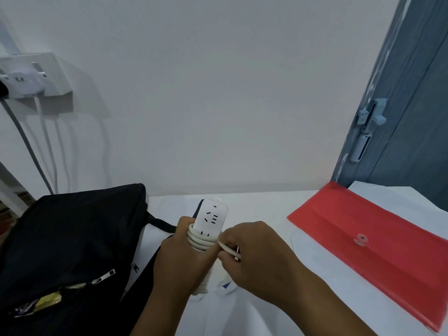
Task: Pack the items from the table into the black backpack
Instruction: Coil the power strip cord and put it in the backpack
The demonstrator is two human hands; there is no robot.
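A white power strip [210, 218] stands almost upright above the table, its white cable [198, 242] wound in several loops round its lower part. My left hand [180, 258] grips the strip and the coils from the left. My right hand [254, 251] pinches the loose end of the cable just right of the coils. The black backpack [72, 238] lies on the table at the left, its front pocket unzipped with yellow and dark items showing inside.
A red document envelope [378, 248] with a string clasp lies on the white-covered table [266, 311] at the right, over a white sheet. A wall socket [31, 76] with plugs and hanging cables is at upper left. A blue-grey door [407, 112] stands at the right.
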